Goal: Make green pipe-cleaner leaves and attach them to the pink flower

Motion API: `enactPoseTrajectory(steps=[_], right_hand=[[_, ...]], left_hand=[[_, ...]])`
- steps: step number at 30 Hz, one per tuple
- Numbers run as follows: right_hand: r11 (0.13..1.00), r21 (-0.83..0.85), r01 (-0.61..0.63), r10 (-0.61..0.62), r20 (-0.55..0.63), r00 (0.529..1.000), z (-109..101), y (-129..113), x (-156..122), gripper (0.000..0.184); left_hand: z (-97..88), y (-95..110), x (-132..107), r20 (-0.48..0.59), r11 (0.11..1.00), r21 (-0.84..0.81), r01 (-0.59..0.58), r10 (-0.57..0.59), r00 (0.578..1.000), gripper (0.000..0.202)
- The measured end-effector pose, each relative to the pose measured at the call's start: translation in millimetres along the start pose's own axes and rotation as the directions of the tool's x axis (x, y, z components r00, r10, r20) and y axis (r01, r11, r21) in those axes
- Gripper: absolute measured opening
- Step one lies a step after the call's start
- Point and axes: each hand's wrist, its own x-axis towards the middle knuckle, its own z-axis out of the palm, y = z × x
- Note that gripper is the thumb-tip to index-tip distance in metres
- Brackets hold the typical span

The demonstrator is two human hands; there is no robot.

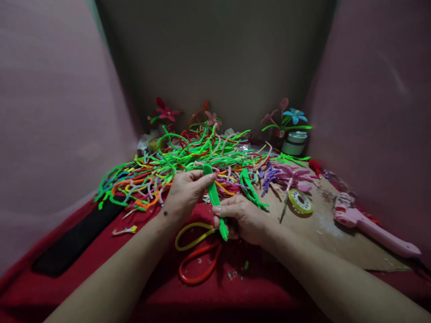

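Both my hands hold one folded green pipe cleaner over a red cloth. My left hand pinches its upper end with closed fingers. Around its lower part my right hand is wrapped, fingers closed. Just behind the hands lies a big tangled heap of coloured pipe cleaners, mostly green. Scissors with red and yellow handles lie on the cloth under my hands.
A purple pipe-cleaner flower and a roll of tape lie on a brown board at right, beside a pink glue gun. Finished flowers in small pots stand at the back. A black strip lies left.
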Motion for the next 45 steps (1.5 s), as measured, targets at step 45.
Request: enactPoseTrajectory(steps=[45], right_hand=[[0.301,-0.836,-0.458,-0.754,-0.503,0.423,-107.4,-28.0,-79.9,0.023]], left_hand=[[11.7,-18.7,-6.6,0.422,0.913,-0.245,0.326,-0.202,0.884,0.025]])
